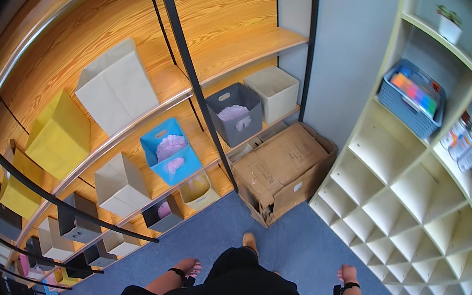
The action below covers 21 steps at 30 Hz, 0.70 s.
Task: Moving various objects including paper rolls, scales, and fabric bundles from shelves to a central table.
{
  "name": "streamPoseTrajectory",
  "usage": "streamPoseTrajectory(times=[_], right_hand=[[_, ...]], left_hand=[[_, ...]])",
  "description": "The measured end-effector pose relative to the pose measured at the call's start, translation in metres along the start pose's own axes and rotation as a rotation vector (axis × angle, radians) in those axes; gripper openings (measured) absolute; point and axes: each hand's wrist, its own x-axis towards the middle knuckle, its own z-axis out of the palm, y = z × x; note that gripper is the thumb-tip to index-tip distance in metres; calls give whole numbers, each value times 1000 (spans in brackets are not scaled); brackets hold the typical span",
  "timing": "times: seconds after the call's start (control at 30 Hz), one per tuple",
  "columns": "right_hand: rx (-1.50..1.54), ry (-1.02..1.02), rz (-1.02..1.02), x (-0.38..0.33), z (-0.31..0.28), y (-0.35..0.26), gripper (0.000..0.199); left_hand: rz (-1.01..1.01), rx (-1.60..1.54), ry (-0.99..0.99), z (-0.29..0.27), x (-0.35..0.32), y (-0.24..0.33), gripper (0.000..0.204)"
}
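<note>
Between wooden shelves (230,46) and white cubbies (383,151), hanging left hand (189,266) near a low grey bin (172,221), right hand (346,274) nearest the cubbies — curling both loosely, grip impossible to tell. Losing outer shelf ends in darkness at the rim; showing print (304,167) too small to read on a battered cardboard box (275,172) — blocking the corner ahead.

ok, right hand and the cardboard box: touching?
Apart. The head view shows blue floor plainly between the right hand and the cardboard box.
</note>
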Motion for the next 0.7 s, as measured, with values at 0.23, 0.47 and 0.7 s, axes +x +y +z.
streamPoseTrajectory(times=[0.23, 0.47, 0.7], right_hand=[[-108, -139, -61, 69, 45, -92, 29], [-638, -444, -296, 48, 68, -59, 29], [13, -98, 208, 11, 83, -109, 26]], left_hand=[[383, -119, -87, 42, 60, 214, 22], [466, -384, -154, 94, 120, 497, 30], [270, -670, 81, 99, 140, 680, 65]])
